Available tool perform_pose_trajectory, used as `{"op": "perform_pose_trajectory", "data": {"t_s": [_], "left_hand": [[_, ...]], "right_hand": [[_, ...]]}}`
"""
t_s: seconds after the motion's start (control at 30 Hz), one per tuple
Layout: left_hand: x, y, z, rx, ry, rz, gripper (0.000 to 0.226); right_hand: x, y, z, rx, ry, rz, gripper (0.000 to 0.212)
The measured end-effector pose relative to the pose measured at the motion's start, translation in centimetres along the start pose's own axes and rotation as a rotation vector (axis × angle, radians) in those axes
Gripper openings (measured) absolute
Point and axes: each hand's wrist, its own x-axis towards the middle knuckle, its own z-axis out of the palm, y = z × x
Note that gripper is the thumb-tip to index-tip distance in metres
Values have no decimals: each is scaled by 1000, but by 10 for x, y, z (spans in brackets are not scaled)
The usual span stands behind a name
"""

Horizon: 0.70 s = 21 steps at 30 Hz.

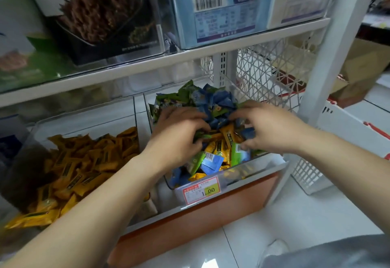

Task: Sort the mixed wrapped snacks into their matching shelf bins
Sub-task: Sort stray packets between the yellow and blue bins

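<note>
Both hands were placed in the clear right bin [259,171] on the lower shelf [211,217], where the mixed snacks [215,103], blue, green and yellow, were heaped. The left hand [179,139] and the right hand [270,128] were held apart, fingers curled into the heap; whether any packet was gripped could not be told. Only yellow snacks [88,162] were seen in the left bin [84,117]
</note>
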Motion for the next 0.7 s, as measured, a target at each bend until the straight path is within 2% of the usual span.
{"op": "perform_pose_trajectory", "data": {"t_s": [0.07, 0.17, 0.23, 0.37, 0.5, 0.7], "left_hand": [[1, 6, 0, -53, -54, 86, 38], [6, 13, 1, -36, -127, 50, 36], [10, 15, 4, -22, -147, -9, 38], [15, 17, 9, 31, -200, -47, 49], [16, 13, 12, 60, -250, -64, 57], [17, 14, 18, 59, -185, -64, 56]], "right_hand": [[-2, -1, 0, 26, -89, -57, 76], [0, -3, 5, 179, -190, -133, 54], [4, -5, 9, 208, -139, -79, 47], [15, -10, 19, 89, -107, -22, 40], [23, -13, 17, 20, -121, 46, 44], [27, -24, 23, 161, -114, 186, 43]]}}
